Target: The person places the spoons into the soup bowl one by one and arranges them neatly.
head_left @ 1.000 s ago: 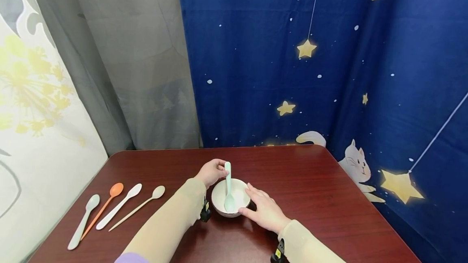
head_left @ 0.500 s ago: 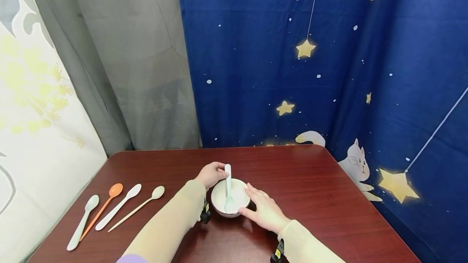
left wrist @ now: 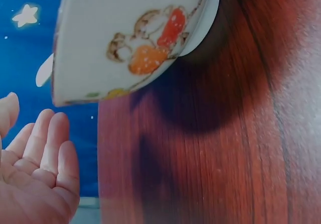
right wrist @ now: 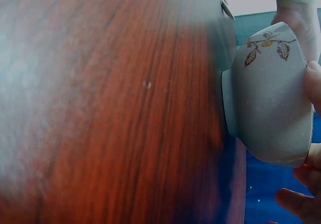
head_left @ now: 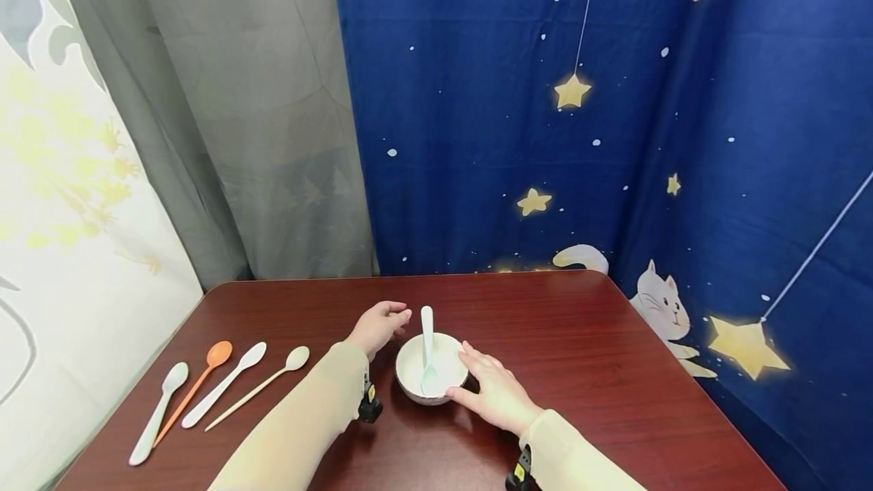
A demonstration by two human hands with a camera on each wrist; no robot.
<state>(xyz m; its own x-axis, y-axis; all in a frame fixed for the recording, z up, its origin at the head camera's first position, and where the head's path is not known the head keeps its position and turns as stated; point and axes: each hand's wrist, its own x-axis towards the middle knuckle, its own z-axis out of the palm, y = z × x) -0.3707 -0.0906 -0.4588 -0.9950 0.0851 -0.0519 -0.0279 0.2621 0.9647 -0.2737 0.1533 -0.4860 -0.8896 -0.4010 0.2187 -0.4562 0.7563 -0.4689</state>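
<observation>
In the head view a small white bowl (head_left: 409,370) sits upright on the table, and a pale mint spoon (head_left: 427,339) leans in it with its handle above the far rim. My left hand (head_left: 380,326) is left of the bowl, apart from the spoon and holding nothing. Its fingers (left wrist: 45,138) look loosely extended beside the bowl (left wrist: 115,48) in the left wrist view. My right hand (head_left: 496,394) holds the bowl's right side, thumb at the near rim and fingers farther back. The right wrist view shows the thumb and fingertips at the rim of the bowl (right wrist: 273,98).
At the table's left lie a pale green spoon (head_left: 158,415), an orange spoon (head_left: 217,354), a white spoon (head_left: 225,386) and a thin cream spoon (head_left: 296,358). The dark red table (head_left: 600,370) extends to the right. A blue star curtain (head_left: 477,135) hangs behind it.
My left hand has let go of the mint spoon's handle and moved a little to the left. The spoon stays leaning in the bowl. My right hand has hardly moved.
</observation>
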